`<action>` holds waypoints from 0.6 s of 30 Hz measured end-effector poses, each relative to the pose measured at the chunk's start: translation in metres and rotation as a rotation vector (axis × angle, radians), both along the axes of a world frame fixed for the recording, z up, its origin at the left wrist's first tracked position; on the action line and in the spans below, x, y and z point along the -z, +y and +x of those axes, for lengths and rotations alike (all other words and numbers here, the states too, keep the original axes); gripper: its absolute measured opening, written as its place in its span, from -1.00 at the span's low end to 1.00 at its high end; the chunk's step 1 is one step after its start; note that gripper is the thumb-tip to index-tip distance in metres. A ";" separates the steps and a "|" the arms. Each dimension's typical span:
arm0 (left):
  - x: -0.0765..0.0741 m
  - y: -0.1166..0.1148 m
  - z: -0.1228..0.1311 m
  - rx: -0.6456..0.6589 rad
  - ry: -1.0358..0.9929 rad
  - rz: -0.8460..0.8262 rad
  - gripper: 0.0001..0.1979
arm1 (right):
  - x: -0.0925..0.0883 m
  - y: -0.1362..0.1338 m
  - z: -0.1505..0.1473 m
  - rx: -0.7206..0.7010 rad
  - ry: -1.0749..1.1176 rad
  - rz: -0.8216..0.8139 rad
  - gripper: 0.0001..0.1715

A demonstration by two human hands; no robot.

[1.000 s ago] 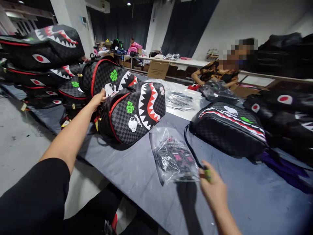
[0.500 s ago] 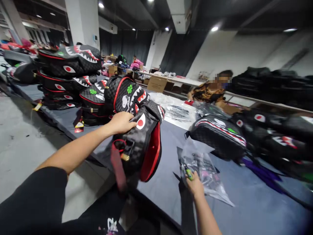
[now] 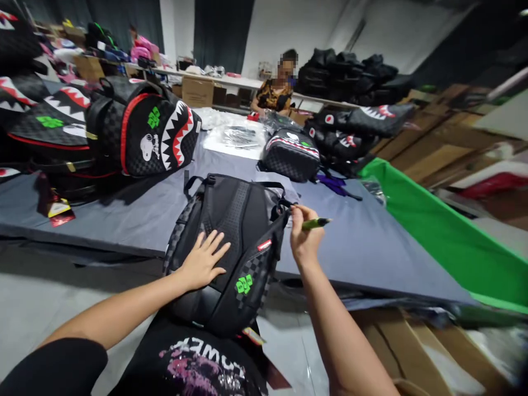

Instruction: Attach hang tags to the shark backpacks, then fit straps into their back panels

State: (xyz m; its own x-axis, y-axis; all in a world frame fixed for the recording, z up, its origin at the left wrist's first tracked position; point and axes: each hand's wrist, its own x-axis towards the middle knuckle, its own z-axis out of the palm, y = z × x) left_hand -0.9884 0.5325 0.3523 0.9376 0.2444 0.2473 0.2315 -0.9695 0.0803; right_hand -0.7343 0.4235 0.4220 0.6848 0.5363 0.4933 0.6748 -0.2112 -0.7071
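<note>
A black checkered backpack lies with its padded back panel up, at the front edge of the table and over my lap. My left hand rests flat on that panel, fingers spread. At the pack's upper right, my right hand has thumb and forefinger pinched at a shoulder strap. A slim green tool with a dark pointed tip is held in the same hand; its exact kind is unclear. Green patches and a small red label show on the strap side. The pack's front is hidden underneath.
Shark-mouth backpacks are piled on the left of the grey table. Another backpack lies beyond, near clear plastic bags. A person is behind them. A green panel borders the right, with cardboard boxes below.
The backpack has been turned back panel up and brought before me. My left hand left its grip and now lies flat. My right hand moved from the plastic bag to the strap. The view swung right.
</note>
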 end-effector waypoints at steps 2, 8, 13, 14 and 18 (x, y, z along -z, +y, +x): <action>0.023 -0.003 -0.007 -0.074 -0.007 0.012 -0.33 | 0.004 0.002 -0.040 -0.117 -0.089 -0.095 -0.58; 0.029 -0.016 -0.032 -0.136 0.002 0.062 -0.40 | 0.039 -0.014 -0.095 -0.270 -0.143 -0.464 -0.95; -0.010 -0.007 -0.012 -0.081 0.019 0.078 -0.55 | 0.064 -0.061 -0.069 0.157 -0.090 -0.626 -0.46; -0.020 -0.003 0.003 -0.023 -0.006 0.075 -0.59 | 0.069 -0.063 -0.068 0.171 -0.070 -0.620 -0.38; -0.055 0.023 0.093 0.401 -0.111 0.189 -0.59 | 0.091 -0.053 -0.076 0.186 -0.042 -0.505 -0.28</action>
